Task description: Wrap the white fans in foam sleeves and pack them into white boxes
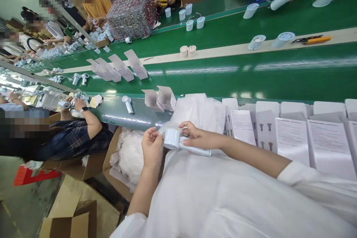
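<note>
A light-blue handheld fan point(172, 138) is in front of my body, its round head toward the left and its handle toward the right. My right hand point(199, 136) is closed around the fan where the handle meets the head. At the left side of the head, my left hand point(152, 144) pinches the edge of a thin clear plastic bag point(168, 125), which partly covers the fan head. Just beyond my hands lies a stack of white translucent bags point(199, 109). Another light-blue fan point(128, 104) rests on the bench to the left.
Open white boxes point(158, 98) stand beyond my left hand. A row of boxes with printed leaflets point(242, 124) lines the right side. A carton of white bags point(129, 154) is at my lower left. Across the green conveyor belt point(217, 74), co-workers handle parts; another person sits left.
</note>
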Demonstrator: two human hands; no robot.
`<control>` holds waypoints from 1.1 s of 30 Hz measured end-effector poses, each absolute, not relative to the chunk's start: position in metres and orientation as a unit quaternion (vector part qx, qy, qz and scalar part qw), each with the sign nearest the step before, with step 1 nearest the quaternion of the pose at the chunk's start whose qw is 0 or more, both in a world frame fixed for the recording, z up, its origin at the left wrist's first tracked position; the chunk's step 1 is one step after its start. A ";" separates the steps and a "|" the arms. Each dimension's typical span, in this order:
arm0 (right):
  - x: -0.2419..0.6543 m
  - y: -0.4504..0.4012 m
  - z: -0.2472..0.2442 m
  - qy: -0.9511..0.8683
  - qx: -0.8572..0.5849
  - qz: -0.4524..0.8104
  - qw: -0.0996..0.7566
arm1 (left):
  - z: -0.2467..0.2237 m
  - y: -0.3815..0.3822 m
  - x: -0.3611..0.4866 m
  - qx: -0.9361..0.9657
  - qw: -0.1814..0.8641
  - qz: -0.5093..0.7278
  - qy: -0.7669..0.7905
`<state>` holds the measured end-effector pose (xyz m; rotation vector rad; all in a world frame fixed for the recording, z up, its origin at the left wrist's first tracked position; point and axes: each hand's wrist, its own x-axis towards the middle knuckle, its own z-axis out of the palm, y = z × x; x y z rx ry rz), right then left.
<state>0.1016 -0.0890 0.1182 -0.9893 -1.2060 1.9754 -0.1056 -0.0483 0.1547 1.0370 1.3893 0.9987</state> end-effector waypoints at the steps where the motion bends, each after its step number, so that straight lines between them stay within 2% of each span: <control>1: 0.101 -0.091 0.118 -0.415 -0.373 0.771 0.307 | 0.154 -0.052 -0.107 0.481 0.507 0.426 0.575; 7: 0.095 -0.100 0.125 -0.255 -0.350 0.844 0.317 | 0.146 -0.066 -0.131 0.765 0.286 0.416 0.400; 11: 0.087 -0.102 0.130 -0.168 -0.418 0.811 0.373 | 0.135 -0.074 -0.139 0.848 0.220 0.356 0.326; 14: 0.075 -0.101 0.129 -0.134 -0.475 0.776 0.392 | 0.127 -0.081 -0.129 0.861 0.268 0.307 0.305; 19: 0.063 -0.099 0.118 -0.099 -0.513 0.775 0.356 | 0.136 -0.078 -0.109 0.781 0.389 0.300 0.385; 22: 0.077 -0.095 0.119 -0.210 -0.527 0.762 0.312 | 0.152 -0.074 -0.110 0.674 0.483 0.311 0.464; 26: 0.108 -0.085 0.144 -0.425 -0.496 0.715 0.248 | 0.170 -0.068 -0.115 0.541 0.567 0.329 0.528; 30: 0.120 -0.070 0.175 -0.381 -0.380 0.794 0.282 | 0.186 -0.055 -0.119 0.506 0.604 0.384 0.482; 33: 0.114 -0.056 0.187 -0.338 -0.319 0.819 0.336 | 0.198 -0.043 -0.125 0.549 0.585 0.405 0.438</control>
